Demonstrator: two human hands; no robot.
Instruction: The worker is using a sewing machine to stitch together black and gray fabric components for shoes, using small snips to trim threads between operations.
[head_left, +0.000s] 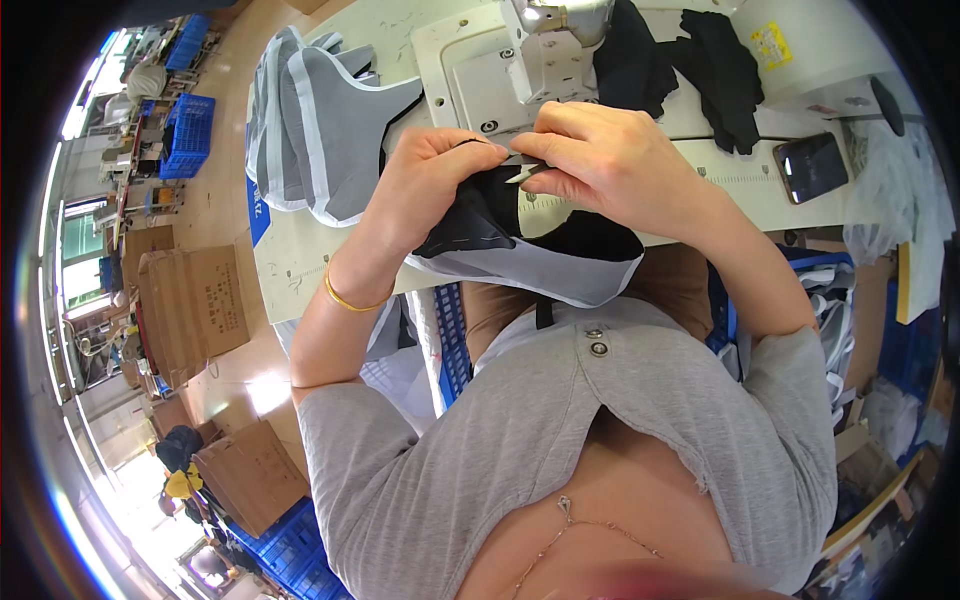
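Observation:
A black fabric piece with a light grey band (560, 275) hangs over the table's near edge and onto my lap. My left hand (425, 185) pinches the black edge of this piece between thumb and fingers. Close against it, my right hand (605, 165) is closed around a small pointed metal tool that looks like thread snips (522, 176). The tool's pale tips point at the fabric near my left fingertips. My right fingers hide most of the tool. Just beyond both hands stands the sewing machine (560, 60).
Grey fabric pieces with pale edging (320, 120) are stacked at the table's left. Black fabric pieces (715, 80) lie right of the machine, and a phone (810, 167) rests at the right. Cardboard boxes (195, 305) and a blue crate (188, 135) stand on the floor leftward.

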